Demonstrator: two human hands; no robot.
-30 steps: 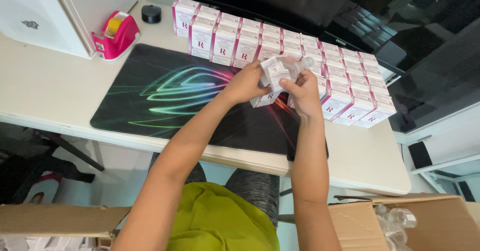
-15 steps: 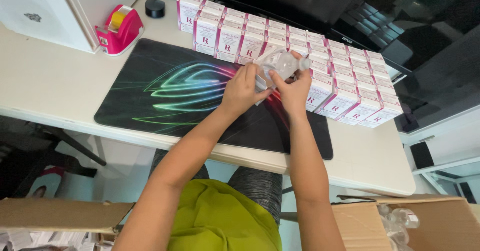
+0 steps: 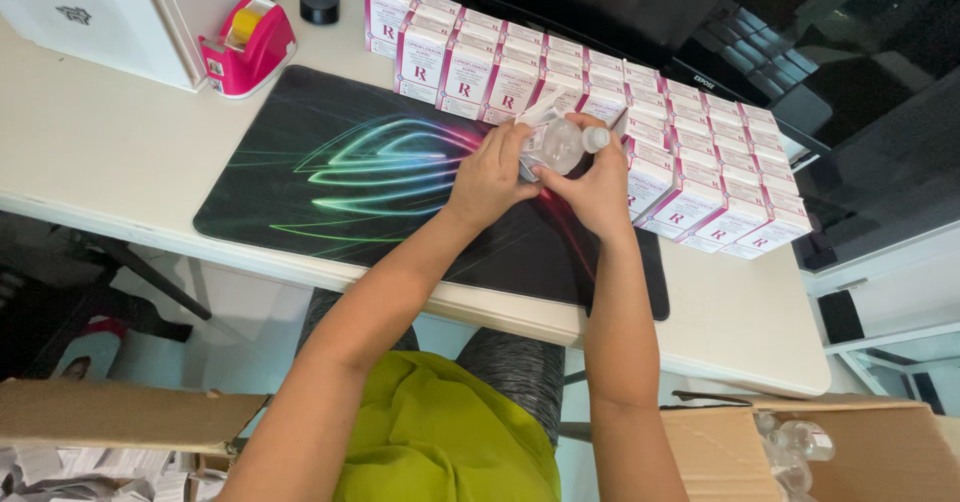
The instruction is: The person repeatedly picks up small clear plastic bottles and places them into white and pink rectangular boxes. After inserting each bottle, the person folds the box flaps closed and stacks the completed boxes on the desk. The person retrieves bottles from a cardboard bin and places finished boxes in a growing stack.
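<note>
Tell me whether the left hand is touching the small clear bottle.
Touching. The head view shows the left hand with its fingers wrapped against the small clear bottle, no gap visible.

Person wears a lime-green top (image 3: 440, 442) and dark grey heathered legwear (image 3: 515, 367); both forearms bare, no sleeves, watch, rings or gloves on left hand (image 3: 490, 174) or right hand (image 3: 598, 187).

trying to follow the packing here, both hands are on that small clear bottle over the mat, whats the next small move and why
Probably slide the clear bottle into an open carton. Both the left hand and the right hand hold it above the desk mat, with a white folded piece against it, and rows of closed pink-and-white cartons stand just behind. I cannot tell whether that piece is a carton or a leaflet.
</note>
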